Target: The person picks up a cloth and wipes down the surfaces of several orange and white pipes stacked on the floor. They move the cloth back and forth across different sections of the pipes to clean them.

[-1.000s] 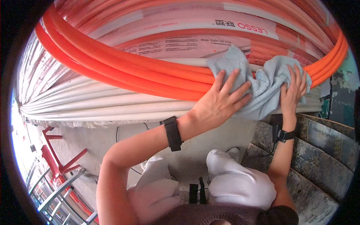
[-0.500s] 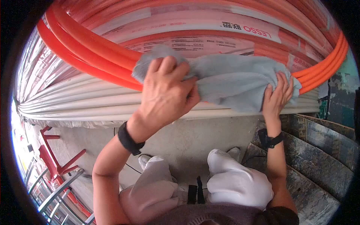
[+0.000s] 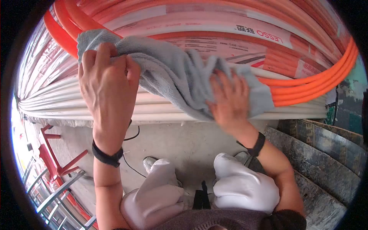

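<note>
A grey-blue cloth (image 3: pixel 165 69) lies twisted over a bundle of orange tubes (image 3: pixel 314 86), which come out at both ends of it. My left hand (image 3: pixel 109 74) has its fingers curled into the left end of the cloth, around the tubes. Farther right, my right hand (image 3: pixel 230 97) rests on the cloth with its fingers spread, slightly blurred. The tubes beneath the middle of the cloth are hidden.
Wrapped red and white pipe coils (image 3: pixel 184 27) fill the back, with pale pipes (image 3: pixel 57 99) below them. A red stool frame (image 3: pixel 53 153) and metal rails (image 3: pixel 61 193) stand at the left. Dark boards (image 3: pixel 318 165) lie at the right.
Both hands have moved left along the tubes. The cloth has shifted left and become more twisted, and more of the orange tubes shows at its right end.
</note>
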{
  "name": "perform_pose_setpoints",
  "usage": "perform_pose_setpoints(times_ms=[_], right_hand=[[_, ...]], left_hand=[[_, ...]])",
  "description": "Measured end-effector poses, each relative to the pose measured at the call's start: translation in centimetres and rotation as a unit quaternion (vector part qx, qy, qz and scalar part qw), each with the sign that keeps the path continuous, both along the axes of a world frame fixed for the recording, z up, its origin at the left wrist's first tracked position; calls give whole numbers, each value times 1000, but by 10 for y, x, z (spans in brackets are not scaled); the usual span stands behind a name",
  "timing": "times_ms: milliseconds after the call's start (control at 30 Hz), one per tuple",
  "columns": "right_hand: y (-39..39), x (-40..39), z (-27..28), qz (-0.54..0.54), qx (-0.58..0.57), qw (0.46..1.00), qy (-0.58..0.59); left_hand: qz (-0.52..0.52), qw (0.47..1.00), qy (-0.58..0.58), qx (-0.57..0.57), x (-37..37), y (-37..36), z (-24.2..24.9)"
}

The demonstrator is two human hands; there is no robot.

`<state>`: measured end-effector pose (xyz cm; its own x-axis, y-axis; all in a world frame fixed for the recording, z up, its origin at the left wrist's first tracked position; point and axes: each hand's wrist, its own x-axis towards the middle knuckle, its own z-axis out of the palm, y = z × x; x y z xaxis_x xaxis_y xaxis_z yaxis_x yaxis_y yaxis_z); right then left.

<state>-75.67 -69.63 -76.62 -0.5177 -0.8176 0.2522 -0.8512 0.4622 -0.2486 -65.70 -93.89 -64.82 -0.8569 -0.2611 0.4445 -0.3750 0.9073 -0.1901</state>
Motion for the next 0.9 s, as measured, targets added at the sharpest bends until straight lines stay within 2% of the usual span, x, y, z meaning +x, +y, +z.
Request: perform_pose_setpoints(times_ms=[67,133,200,367,533,733,833,900], right_hand=[[-18,3,-2,48,-12,999,-3],[-28,5,2,54,-17,998,-2],[-26,2,3,64,-22,998,-2],[-2,-7,-11,82,-34,996,11],[46,-27,-7,36,20,999,18],[111,-69,-4,-47,35,997,41],[131,-89,0,-89,31,994,60],[144,-105,-1,-113,30,990,84]], left_hand=[[-25,999,26,-18,-8,2,-10],[-76,996,-7,56,-10,12,-40],[-37,999,-6,7,-16,26,-62],[-91,994,-14,51,-14,42,-79],[-147,973,-73,162,-19,87,-90],[-265,940,-92,192,-35,139,-109],[-347,907,-77,227,-47,150,-108],[-369,878,-69,297,-54,150,-106]])
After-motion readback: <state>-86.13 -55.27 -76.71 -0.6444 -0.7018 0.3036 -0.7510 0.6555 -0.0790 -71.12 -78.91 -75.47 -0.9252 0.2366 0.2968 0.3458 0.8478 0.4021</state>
